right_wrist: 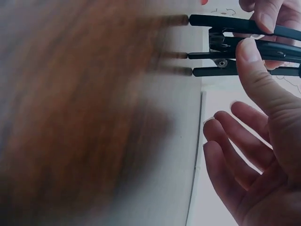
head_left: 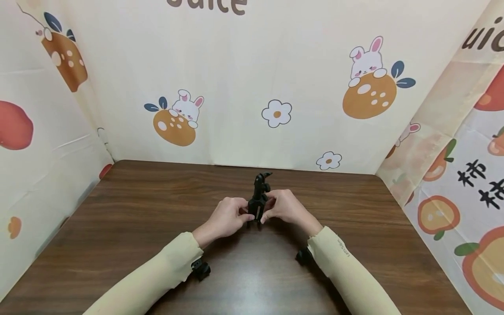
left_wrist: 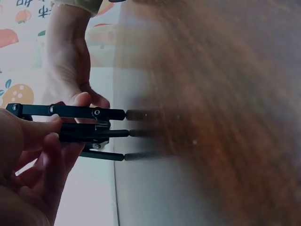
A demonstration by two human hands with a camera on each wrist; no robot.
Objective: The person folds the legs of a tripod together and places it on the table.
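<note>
A small black tripod [head_left: 257, 199] stands upright near the middle of the table [head_left: 165, 188], between both hands. Its legs [left_wrist: 75, 111] are drawn close together, and their tips meet their own reflections on the tabletop. My left hand [head_left: 230, 216] pinches the tripod low on its left side with thumb and fingers. From the right, my right hand [head_left: 289, 208] holds it too, the thumb [right_wrist: 254, 70] lying against a leg. The remaining right fingers [right_wrist: 230, 160] curve loosely, away from the tripod. A small knob and a handle show at the tripod's top in the head view.
A printed curtain [head_left: 236, 65] with rabbits and fruit hangs behind the table, and similar sheets [head_left: 445, 210] line the sides. Dark wrist cameras [head_left: 201, 269] sit under the cream sleeves [head_left: 157, 273], just above the wood.
</note>
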